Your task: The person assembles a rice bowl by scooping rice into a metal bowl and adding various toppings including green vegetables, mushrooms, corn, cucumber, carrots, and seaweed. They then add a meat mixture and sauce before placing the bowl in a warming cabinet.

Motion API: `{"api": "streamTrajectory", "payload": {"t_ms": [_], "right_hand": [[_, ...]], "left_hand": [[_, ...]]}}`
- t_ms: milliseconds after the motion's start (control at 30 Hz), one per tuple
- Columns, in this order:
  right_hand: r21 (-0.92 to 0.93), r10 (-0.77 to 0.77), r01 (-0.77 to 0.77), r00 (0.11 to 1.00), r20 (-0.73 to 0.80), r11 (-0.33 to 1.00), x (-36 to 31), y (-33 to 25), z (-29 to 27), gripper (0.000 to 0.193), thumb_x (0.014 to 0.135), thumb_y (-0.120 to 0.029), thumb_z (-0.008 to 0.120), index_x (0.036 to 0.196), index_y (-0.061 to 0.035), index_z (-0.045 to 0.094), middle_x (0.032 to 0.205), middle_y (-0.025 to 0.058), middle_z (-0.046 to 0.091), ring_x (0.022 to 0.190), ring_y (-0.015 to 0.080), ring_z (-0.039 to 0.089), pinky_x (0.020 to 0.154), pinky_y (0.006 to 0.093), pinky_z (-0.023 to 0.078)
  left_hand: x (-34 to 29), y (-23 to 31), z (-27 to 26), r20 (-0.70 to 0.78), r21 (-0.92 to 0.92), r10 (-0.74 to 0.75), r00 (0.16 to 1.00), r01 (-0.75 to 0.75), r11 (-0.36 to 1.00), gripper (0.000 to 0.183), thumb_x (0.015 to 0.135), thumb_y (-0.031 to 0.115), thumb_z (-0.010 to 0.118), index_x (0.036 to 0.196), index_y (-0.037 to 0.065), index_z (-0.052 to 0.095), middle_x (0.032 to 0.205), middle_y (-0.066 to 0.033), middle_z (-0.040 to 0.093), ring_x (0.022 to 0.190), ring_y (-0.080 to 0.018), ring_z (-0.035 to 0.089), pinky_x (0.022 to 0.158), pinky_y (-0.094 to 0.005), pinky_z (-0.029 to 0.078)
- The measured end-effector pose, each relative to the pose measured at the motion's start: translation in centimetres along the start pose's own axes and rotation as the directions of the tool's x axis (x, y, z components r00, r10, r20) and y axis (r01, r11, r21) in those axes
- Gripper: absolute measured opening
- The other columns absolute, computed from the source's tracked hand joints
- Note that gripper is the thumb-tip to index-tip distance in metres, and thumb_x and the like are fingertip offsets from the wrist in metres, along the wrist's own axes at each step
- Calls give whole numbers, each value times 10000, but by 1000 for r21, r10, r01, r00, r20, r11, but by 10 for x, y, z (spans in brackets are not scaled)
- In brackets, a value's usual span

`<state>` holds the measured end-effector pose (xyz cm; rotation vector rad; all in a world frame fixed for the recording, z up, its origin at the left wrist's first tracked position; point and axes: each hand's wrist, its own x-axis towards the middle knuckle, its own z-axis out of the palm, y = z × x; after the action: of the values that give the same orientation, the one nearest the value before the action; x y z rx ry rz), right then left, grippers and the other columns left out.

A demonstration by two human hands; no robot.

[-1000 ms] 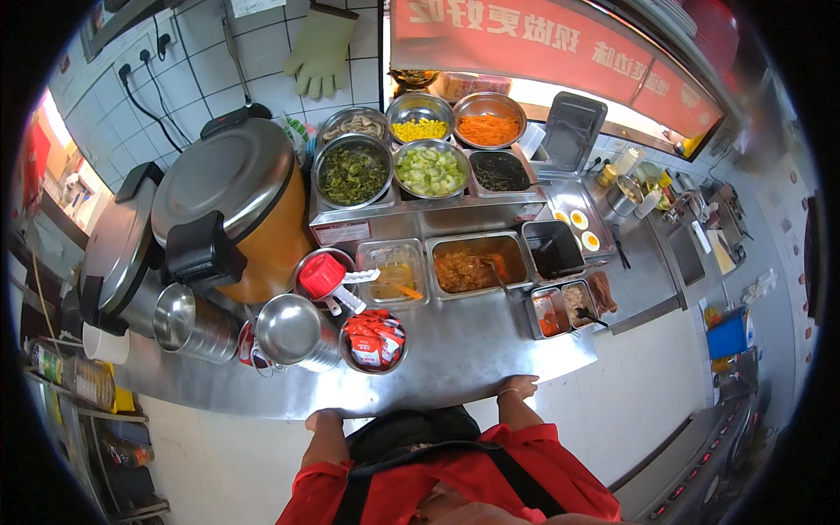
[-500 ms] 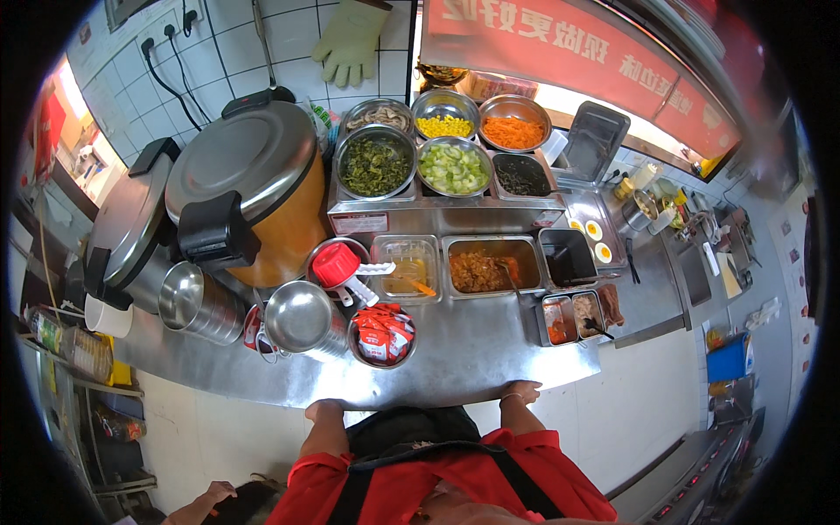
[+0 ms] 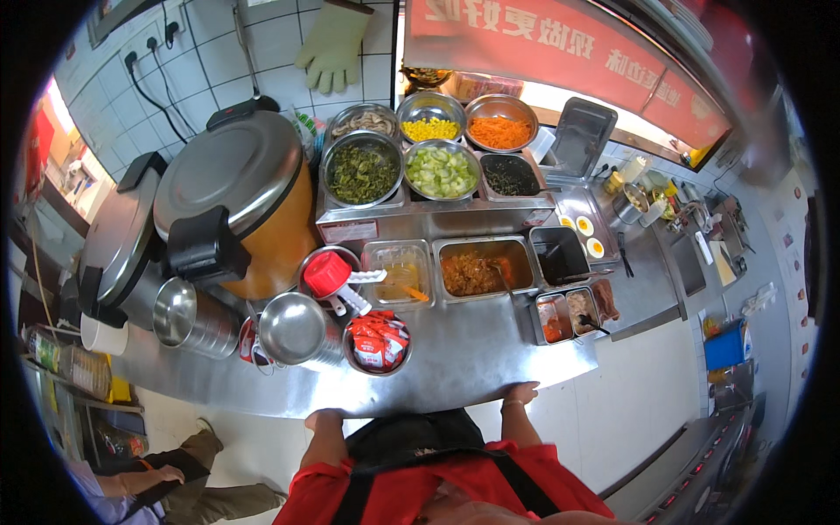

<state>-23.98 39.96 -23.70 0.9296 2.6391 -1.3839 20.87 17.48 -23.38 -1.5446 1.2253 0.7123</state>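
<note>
My left hand rests at the front edge of the steel counter, its fingers too hidden to make out. Further right along the same edge lies my right hand, a band on its wrist, fingers stretched out and nothing in them. Closest to the left hand is a round metal bowl of red packets. Beyond the right hand sit two small steel tubs, one with red sauce and one with pale shredded food. Behind them, a steel pan of brown stew holds a spoon.
Stacked steel bowls and a large lidded pot stand at left. A red-and-white scoop lies beside a clear tub. Bowls of greens, celery and carrot sit on a raised rack. A person is at lower left.
The view has shifted slightly. At lower left the other person, earlier showing a hand and dark hair, now shows an arm, legs and a shoe. My hands stay at the counter edge.
</note>
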Motion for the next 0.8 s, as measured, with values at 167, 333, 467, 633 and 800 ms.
{"api": "streamTrajectory", "payload": {"t_ms": [167,333,467,633,800], "right_hand": [[244,-360,340,932,40,908,27,-38,-57,297,930,-178,460,1030,75,577,977,193,616,915,239,590,829,359,467],[656,-749,375,434,501,655,-87,-287,-48,258,935,-184,556,1114,2,564,925,40,618,841,120,612,710,236,499],[616,-749,545,33,662,569,-120,-386,40,301,905,-130,584,1138,55,534,940,119,639,764,159,660,624,257,549],[418,-601,741,-24,799,526,-156,-441,145,318,866,-142,610,900,171,568,754,194,657,628,209,679,506,270,557],[365,-563,721,42,826,589,-153,-448,192,293,839,-108,617,744,167,582,686,235,645,575,270,676,468,293,566]], "left_hand": [[1,-1,12,0,-53,-43,999,43,998,357,905,332,450,1211,219,596,1239,67,579,1141,-92,528,933,-272,423],[56,-15,61,12,-916,-266,964,-96,-389,422,908,299,360,1185,73,584,1251,-53,563,1132,-181,525,974,-334,399],[36,10,47,110,-399,-267,957,-203,-894,417,898,243,360,1139,-16,580,1169,-114,581,1043,-235,549,930,-378,429],[71,-12,139,137,-347,-293,946,-231,-909,189,891,188,404,905,107,574,820,-3,569,679,-140,533,614,-279,455],[40,-15,208,89,-190,-124,988,-105,-976,210,907,203,449,700,205,482,567,91,443,427,-46,399,388,-173,343]]}}
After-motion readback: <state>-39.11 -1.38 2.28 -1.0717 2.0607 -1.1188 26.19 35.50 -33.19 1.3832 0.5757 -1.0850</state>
